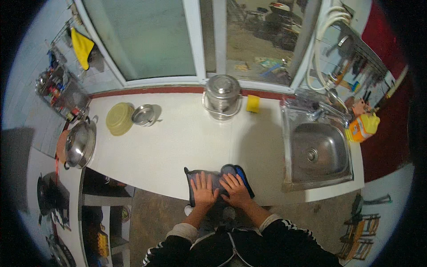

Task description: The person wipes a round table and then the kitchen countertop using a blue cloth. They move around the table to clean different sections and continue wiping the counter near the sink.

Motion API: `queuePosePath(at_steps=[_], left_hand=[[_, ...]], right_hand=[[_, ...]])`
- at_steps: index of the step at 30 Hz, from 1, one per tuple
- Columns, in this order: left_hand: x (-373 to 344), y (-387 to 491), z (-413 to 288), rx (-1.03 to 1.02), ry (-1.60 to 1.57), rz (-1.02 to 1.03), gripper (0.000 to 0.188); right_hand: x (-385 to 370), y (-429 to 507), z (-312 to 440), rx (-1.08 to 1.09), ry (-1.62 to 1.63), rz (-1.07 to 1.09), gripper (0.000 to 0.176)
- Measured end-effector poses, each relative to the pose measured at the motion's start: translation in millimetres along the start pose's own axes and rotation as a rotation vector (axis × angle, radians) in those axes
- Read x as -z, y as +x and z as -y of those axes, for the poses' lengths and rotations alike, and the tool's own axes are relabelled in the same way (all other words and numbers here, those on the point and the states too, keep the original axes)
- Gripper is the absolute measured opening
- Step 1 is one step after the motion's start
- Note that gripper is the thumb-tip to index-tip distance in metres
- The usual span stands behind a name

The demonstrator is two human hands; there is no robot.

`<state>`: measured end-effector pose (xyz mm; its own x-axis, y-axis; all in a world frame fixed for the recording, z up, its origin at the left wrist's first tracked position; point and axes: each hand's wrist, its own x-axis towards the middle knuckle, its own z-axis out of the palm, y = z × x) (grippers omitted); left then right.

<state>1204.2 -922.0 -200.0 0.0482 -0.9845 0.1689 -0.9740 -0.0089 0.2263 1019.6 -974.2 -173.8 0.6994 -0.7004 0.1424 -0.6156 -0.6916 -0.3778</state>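
A grey cloth [213, 176] with dark edging lies at the front edge of the white countertop [180, 143]. Its right side is folded over and shows a strip of blue. Flat on the left half of it rests my left hand [204, 192], fingers spread. My right hand [236, 189] presses on the right half, close to the fold, with its fingers apart too. Neither hand grips anything. Part of the cloth is hidden under both palms.
Toward the window stand a lidded steel pot [222, 96] and a yellow cloth or sponge [253, 103]. A yellow-green basin [119, 119], a small steel bowl [144, 115] and a lidded pan [79, 144] are on the left. The steel sink [317, 150] is at right, beside an orange-yellow container [363, 127].
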Motion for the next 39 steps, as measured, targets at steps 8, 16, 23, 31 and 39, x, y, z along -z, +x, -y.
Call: queuePosePath(at_steps=[8,16,23,31,39], left_hand=[[0,8,-63,-0.294,-0.138,0.148,0.083],[-18,28,-72,-0.329,-0.053,0.147,0.063],[-26,64,-81,-0.300,-0.051,0.075,0.060],[-33,93,-77,-0.284,0.013,-0.037,0.057],[-39,86,-72,-0.177,0.058,0.139,0.063]], right_hand=[[12,-66,-44,-0.137,-0.064,-0.007,0.067],[-9,-59,-53,-0.161,-0.054,-0.117,0.059],[6,-31,-57,-0.231,-0.064,-0.221,0.059],[7,6,-75,-0.249,-0.050,-0.364,0.049],[-5,-4,-74,-0.304,-0.096,-0.462,0.058]])
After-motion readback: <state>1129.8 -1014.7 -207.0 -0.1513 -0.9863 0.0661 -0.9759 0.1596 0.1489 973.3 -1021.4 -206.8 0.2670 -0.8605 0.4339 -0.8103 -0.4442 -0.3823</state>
